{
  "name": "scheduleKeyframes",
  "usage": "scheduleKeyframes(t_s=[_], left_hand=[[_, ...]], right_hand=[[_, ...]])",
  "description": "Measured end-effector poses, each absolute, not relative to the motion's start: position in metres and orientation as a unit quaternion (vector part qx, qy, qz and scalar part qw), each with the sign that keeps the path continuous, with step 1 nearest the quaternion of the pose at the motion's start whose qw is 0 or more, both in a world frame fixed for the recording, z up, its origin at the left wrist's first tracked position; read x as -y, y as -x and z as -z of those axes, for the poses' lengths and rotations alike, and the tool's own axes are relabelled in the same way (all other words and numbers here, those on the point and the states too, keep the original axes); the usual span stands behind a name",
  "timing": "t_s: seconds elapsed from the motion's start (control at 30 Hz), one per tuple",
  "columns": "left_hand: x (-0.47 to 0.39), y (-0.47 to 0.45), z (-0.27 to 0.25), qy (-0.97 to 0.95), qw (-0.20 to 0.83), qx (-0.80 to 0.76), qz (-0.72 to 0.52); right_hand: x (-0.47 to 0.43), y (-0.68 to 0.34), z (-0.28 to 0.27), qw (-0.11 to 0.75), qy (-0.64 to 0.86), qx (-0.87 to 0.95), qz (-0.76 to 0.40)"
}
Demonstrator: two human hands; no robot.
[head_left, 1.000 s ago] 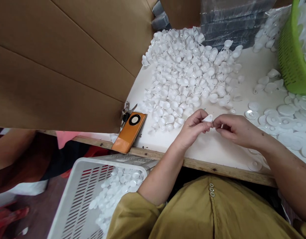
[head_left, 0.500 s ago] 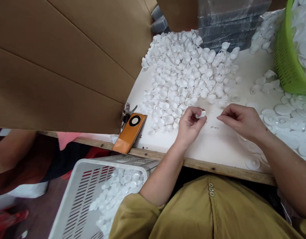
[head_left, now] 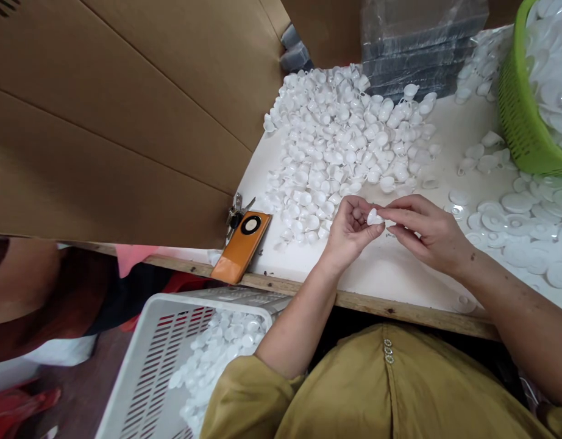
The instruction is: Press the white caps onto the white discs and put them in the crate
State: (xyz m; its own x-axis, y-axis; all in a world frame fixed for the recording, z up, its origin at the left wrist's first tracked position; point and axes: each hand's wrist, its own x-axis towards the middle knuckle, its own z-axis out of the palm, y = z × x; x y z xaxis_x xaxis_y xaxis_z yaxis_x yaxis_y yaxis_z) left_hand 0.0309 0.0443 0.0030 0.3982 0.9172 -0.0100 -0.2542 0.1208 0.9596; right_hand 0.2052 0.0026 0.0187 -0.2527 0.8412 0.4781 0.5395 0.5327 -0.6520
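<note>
Between the fingertips and thumb of my left hand (head_left: 352, 228) is a small white plastic cup (head_left: 375, 216), held just above the table. My right hand (head_left: 425, 231) comes in from the right, its fingertips against the cup's right side and its thumb a little lower. Part of the cup is hidden by the fingers. Behind both hands spreads a heap of similar small white cups (head_left: 336, 140), many with handles. Flat round white saucers (head_left: 519, 204) lie scattered to the right of my right hand.
An orange phone (head_left: 238, 253) and keys (head_left: 236, 210) lie by a tall cardboard box (head_left: 125, 134). A green basket (head_left: 514, 91) of white pieces stands right; wrapped grey stacks (head_left: 418, 55) stand behind. Below the table edge is a grey crate (head_left: 144, 366). Another person's arm (head_left: 25, 274) shows left.
My right hand has moved left and its fingertips now meet the cup in my left hand. The cup now shows turned differently. The whole view has shifted slightly.
</note>
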Motion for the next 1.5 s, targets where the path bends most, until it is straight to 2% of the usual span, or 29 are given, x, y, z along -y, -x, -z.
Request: scheduleKeyframes(t_s=[0.27,0.67,0.93,1.23,1.37,1.5], left_hand=[[-0.041,-0.03,-0.006,-0.505,0.66,-0.363,-0.422],[-0.04,-0.028,-0.008,-0.504,0.691,-0.351,-0.382],[-0.041,-0.028,-0.006,-0.507,0.695,-0.336,-0.382],[-0.04,-0.027,-0.003,-0.5,0.717,-0.328,-0.358],[-0.041,-0.028,0.0,-0.5,0.72,-0.314,-0.366],[-0.042,-0.028,0.001,-0.513,0.706,-0.307,-0.381]], right_hand=[[-0.002,-0.202,-0.017,0.422,0.472,0.763,-0.126],[-0.001,-0.198,-0.019,0.435,0.553,0.697,-0.138],[-0.001,-0.196,-0.028,0.445,0.515,0.71,-0.182],[-0.001,-0.2,-0.022,0.43,0.519,0.727,-0.132],[0.001,-0.199,-0.025,0.456,0.534,0.686,-0.191],[-0.003,-0.2,-0.027,0.488,0.548,0.574,-0.364]])
